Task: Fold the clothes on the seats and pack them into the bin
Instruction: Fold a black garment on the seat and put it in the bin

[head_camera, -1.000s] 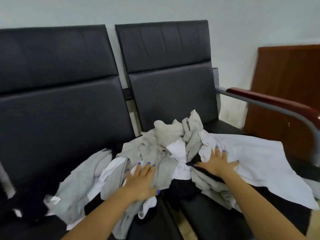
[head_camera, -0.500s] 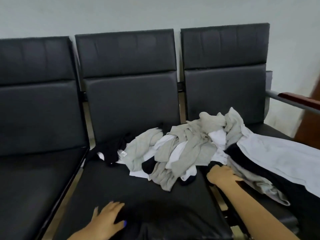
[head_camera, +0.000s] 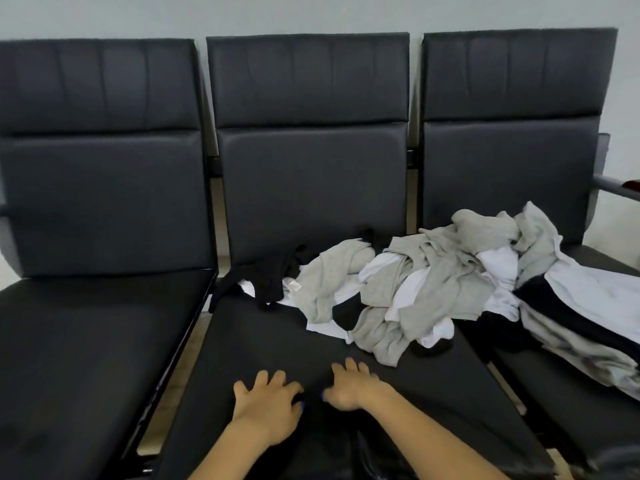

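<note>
Both hands moved off the heap since a second ago: left hand [head_camera: 266, 408] and right hand [head_camera: 349, 388] now flat, fingers spread, on a dark black garment [head_camera: 311, 358] over the middle padded seat [head_camera: 485, 393]. Tangled grey, white and black clothes heap [head_camera: 433, 292] at 2 o'clock. Probably smoothing before folding. No bin in view

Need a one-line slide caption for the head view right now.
Both hands flat on a black garment on the middle seat, beside the unfolded clothes pile.

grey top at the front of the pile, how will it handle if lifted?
The grey top will probably be floppy: it lies crumpled in soft folds. Likely light, being thin cloth. It may drag the white garment tangled with it.
</note>
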Demonstrator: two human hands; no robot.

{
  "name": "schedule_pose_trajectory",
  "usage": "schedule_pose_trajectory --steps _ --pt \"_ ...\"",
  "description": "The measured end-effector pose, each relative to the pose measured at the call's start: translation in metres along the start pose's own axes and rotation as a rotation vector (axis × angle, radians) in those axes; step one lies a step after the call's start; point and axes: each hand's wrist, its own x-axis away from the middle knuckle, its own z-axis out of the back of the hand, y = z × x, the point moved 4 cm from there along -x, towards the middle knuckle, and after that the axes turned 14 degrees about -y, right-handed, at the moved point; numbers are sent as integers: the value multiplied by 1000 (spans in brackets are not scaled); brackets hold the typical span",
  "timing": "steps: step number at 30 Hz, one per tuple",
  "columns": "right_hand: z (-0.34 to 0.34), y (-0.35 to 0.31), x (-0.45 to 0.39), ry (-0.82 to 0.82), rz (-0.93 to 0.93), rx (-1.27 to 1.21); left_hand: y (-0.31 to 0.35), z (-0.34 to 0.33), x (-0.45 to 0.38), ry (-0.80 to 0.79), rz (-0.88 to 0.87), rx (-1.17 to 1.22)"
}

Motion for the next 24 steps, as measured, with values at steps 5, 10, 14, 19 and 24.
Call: schedule_pose_trajectory --steps 5,10,14,19,24 --pt "28 -1 -3 71 10 97 2 9 -10 86 -39 53" --pt "90 4 5 577 79 42 -4 19 -19 237 -90 132" --pt "88 43 -19 551 -24 -20 -4 24 -27 312 -82 192" --pt "76 76 -37 459 -237 168 11 21 -34 278 -63 169" --pt "82 81 -29 626 -280 204 16 18 -30 278 -95 137"
